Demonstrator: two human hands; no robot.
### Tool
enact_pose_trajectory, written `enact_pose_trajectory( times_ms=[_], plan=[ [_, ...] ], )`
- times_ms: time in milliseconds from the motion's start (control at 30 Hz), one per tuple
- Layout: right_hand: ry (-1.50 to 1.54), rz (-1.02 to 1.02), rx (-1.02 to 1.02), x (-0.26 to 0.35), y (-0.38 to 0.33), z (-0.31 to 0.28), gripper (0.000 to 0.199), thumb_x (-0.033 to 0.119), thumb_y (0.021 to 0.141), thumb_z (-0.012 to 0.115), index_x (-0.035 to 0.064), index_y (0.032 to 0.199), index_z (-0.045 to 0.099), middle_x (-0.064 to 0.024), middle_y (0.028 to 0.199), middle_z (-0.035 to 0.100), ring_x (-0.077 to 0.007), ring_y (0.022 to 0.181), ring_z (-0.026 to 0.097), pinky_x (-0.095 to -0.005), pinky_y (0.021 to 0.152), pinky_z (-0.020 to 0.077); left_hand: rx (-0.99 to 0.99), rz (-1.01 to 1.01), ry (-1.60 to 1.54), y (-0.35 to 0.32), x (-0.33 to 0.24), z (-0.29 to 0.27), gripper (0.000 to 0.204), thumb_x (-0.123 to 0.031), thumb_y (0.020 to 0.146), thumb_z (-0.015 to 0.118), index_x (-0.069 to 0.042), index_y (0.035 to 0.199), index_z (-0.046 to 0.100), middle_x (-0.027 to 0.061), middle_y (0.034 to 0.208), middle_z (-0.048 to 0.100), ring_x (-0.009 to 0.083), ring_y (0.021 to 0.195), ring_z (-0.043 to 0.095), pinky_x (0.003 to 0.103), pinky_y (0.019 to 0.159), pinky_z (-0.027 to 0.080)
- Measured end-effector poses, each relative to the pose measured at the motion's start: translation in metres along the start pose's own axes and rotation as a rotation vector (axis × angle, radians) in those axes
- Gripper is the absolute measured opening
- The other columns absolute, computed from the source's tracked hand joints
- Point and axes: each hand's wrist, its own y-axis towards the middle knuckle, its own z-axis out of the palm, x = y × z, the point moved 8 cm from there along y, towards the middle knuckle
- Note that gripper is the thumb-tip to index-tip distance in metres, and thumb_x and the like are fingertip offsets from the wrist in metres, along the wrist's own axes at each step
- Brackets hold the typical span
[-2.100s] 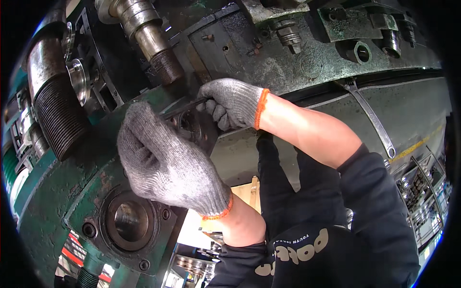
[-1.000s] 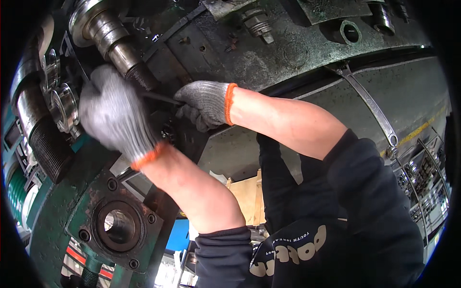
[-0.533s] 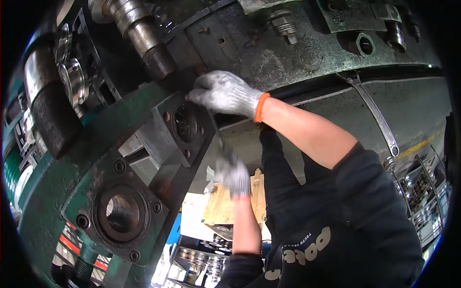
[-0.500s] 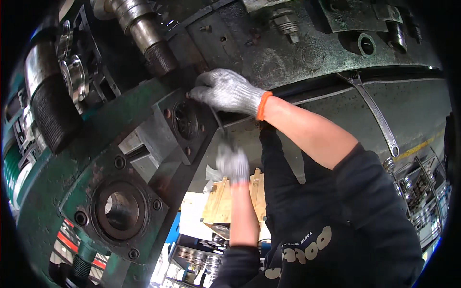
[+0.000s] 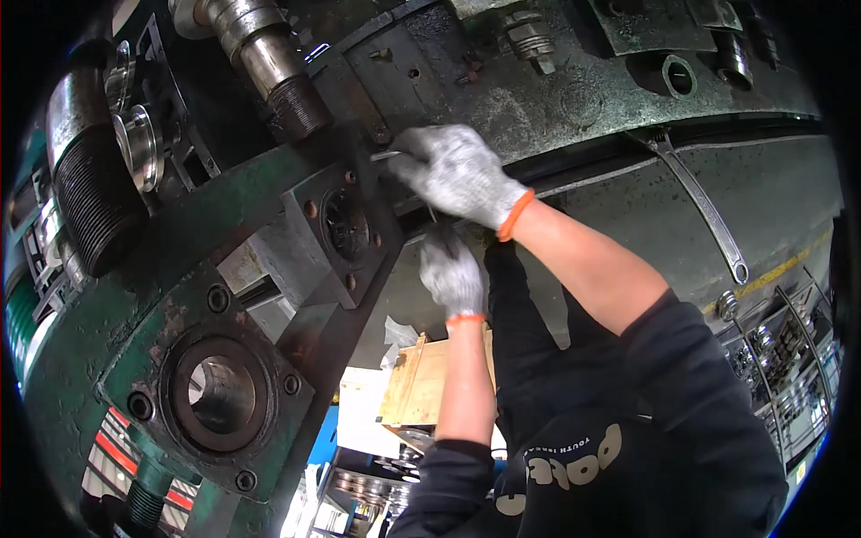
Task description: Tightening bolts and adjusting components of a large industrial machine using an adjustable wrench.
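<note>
My right hand point(image 5: 462, 175), in a grey knit glove with dirty fingers, is closed around the bend of what looks like an L-shaped hex key point(image 5: 386, 155). Its short bright end pokes out past the fingertips toward the machine, apart from the square flange plate point(image 5: 309, 238). Below, my gloved left hand point(image 5: 453, 280) is closed about the lower part of the thin shank, whose end is hidden in the fingers. The plate carries a round dark bore point(image 5: 345, 224) with bolt holes at its corners, one close to the tool.
A green machine frame holds a second flange point(image 5: 224, 394) with a round bore. Threaded shafts point(image 5: 300, 108) hang at upper left. A large wrench point(image 5: 704, 211) sits on the machine's edge at right. Below are a wooden crate point(image 5: 417, 381) and racks of metal parts point(image 5: 368, 489).
Both hands have moved right, away from the flange plate, with the hex key. The plate's upper corner hole, covered before by my right fingers, now shows, and the key's short end has come into sight.
</note>
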Motion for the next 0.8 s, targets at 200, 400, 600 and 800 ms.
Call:
enact_pose_trajectory(
  times_ms=[200,400,600,800],
  plan=[
    [0.388,0.461,0.236,-0.034,0.001,-0.008,0.029,0.026,0.09,0.06,0.0038,0.073,0.07,-0.0133,0.068,0.065,-0.0288,0.056,0.06,-0.0407,0.054,0.0468,-0.2,0.059,-0.063,-0.035,-0.07,-0.127,0.011,0.003,0.084,0.06,0.001,0.093,0.064,0.0123,0.075,0.062,0.0247,0.056,0.055,0.035,0.052,0.046],
    [0.904,0.869,0.474,-0.01,-0.006,0.038,0.028,0.025,0.091,0.058,0.0052,0.072,0.067,-0.0035,0.055,0.053,-0.0132,0.037,0.037,-0.0295,0.036,0.0277,-0.266,0.142,-0.468,0.02,-0.106,-0.181,0.023,0.013,0.079,0.045,0.008,0.093,0.063,0.0034,0.066,0.045,0.0113,0.053,0.034,0.028,0.047,0.029],
    [1.319,1.161,0.654,-0.006,-0.011,0.058,0.022,0.02,0.092,0.053,0.0057,0.079,0.064,0.0009,0.053,0.045,-0.009,0.036,0.03,-0.0262,0.036,0.0219,-0.573,0.402,-0.221,0.084,-0.157,-0.219,0.023,0.004,0.093,0.053,0.007,0.108,0.07,0.0106,0.086,0.069,0.0127,0.055,0.048,0.026,0.05,0.038],
    [1.418,1.252,0.714,0.003,-0.01,0.07,0.024,0.021,0.095,0.047,0.0072,0.08,0.059,0.0033,0.052,0.042,-0.0062,0.035,0.025,-0.0237,0.034,0.0205,-0.407,0.151,-0.227,0.173,-0.176,-0.211,0.03,-0.026,0.098,0.059,0.0,0.101,0.074,0.0121,0.083,0.074,0.0217,0.069,0.068,0.032,0.065,0.053]
  ],
)
